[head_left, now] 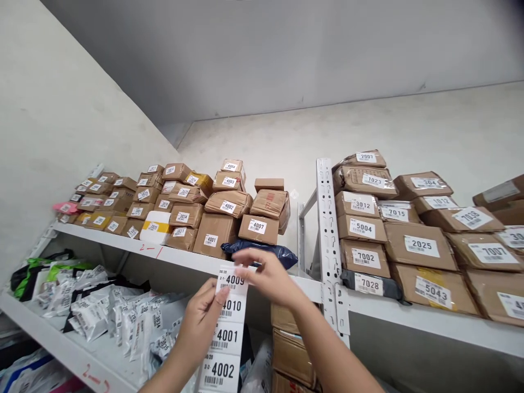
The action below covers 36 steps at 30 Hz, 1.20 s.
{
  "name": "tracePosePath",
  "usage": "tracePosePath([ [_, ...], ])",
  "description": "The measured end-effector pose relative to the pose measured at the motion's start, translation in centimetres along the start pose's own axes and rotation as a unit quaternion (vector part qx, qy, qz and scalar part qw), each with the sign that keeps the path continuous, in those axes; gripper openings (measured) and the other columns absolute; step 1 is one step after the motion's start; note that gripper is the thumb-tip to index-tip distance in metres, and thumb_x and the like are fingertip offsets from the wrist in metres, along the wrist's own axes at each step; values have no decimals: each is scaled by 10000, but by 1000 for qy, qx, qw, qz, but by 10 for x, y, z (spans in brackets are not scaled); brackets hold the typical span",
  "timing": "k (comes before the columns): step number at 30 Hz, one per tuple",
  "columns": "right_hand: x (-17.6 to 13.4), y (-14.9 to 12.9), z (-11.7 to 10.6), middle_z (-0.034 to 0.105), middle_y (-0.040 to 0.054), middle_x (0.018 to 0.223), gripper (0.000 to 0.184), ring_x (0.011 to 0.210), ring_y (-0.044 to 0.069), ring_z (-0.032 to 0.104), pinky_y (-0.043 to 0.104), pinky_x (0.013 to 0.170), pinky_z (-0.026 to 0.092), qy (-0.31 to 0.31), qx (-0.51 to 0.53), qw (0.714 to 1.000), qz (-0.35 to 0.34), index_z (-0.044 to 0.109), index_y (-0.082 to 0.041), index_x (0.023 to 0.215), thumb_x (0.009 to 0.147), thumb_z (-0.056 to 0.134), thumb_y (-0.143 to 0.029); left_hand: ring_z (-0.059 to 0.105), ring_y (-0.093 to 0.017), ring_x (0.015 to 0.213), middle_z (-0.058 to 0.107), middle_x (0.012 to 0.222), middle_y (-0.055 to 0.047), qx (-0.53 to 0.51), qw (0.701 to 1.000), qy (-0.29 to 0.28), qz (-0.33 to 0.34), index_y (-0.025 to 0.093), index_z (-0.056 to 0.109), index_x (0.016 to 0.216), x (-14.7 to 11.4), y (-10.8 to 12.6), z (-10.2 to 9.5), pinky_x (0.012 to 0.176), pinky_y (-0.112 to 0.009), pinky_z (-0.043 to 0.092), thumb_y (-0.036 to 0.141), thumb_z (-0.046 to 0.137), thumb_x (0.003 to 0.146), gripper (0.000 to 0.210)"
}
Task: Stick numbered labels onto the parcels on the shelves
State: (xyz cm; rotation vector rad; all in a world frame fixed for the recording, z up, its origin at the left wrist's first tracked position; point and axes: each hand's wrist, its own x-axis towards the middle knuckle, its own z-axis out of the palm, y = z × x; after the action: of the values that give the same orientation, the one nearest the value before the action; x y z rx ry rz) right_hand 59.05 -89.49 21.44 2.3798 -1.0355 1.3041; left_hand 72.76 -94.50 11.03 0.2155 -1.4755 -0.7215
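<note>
While left hand pinches the label strip at its edge, thumb on front, right hand fingers close on strip's top label. Strip hangs in front of shelf, below brown parcels.

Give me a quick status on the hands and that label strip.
Left hand holds label strip upright. Right hand pinches top label 4009. Nothing between hands and shelf.

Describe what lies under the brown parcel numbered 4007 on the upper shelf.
Under parcel 4007 lies a dark blue poly bag on the shelf; the right hand covers its front edge.
</note>
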Motion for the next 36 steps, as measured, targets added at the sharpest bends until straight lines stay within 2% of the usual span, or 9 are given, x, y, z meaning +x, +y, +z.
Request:
tracePosePath([
  [2,-21,-6,12,677,21,803,103,745,166,600,257,609,427,-13,7,1000,-9,688,-214,813,800,610,-279,540,-162,698,606,829,-49,-35,999,-13,8,168,686,788,8,-1,1,622,-239,459,572,555,765,426],
  [5,-33,-1,24,666,27,770,100,680,156,570,251,561,414,71,29,997,23,683,-208,829,771,611,-245,549,-169,703,621,760,-32,-95,994,25,-52,163,675,845,13,-4,9,634,-249,463,577,662,658,455],
  [9,-29,7,29,645,26,724,103,647,148,564,250,557,438,182,110,976,50,635,-195,735,742,632,-297,400,-100,527,487,554,43,-81,988,104,-83,167,568,666,12,-6,19,476,-189,330,640,648,637,481],
  [15,-18,3,33,615,10,697,291,642,148,570,262,547,485,174,268,940,116,671,-190,825,581,763,-320,321,-92,487,349,492,70,-15,983,180,-27,200,398,572,12,-5,15,453,-186,288,679,546,712,520],
  [20,-10,4,31,655,22,646,327,604,154,592,298,594,510,118,328,922,168,684,-169,699,471,827,-355,514,-149,648,584,687,22,-32,991,124,-34,200,607,848,12,-3,4,592,-216,416,583,665,661,430],
  [25,-16,-1,38,667,37,700,71,666,191,602,293,537,470,163,148,973,65,661,-213,656,688,678,-274,366,-94,500,414,513,68,5,990,119,-69,194,450,595,11,0,-1,468,-189,306,637,635,652,483],
  [28,1,0,28,652,31,700,76,652,186,588,300,562,472,180,61,982,-21,656,-228,673,746,637,-242,343,-82,479,377,505,84,-34,987,104,-115,203,396,597,7,3,-1,448,-183,298,695,658,567,558],
  [32,63,15,-22,646,56,840,135,762,170,594,275,681,479,320,-140,936,-41,638,-178,837,851,531,-259,342,-68,436,348,458,95,-43,987,40,-147,207,325,557,-8,5,-2,422,-173,292,675,695,537,596],
  [36,125,36,-68,604,97,883,148,806,197,578,307,733,435,308,-326,894,20,638,-149,855,846,490,-138,363,-69,415,383,442,88,-60,984,53,-161,211,343,558,-27,9,-3,403,-174,297,656,700,546,571],
])
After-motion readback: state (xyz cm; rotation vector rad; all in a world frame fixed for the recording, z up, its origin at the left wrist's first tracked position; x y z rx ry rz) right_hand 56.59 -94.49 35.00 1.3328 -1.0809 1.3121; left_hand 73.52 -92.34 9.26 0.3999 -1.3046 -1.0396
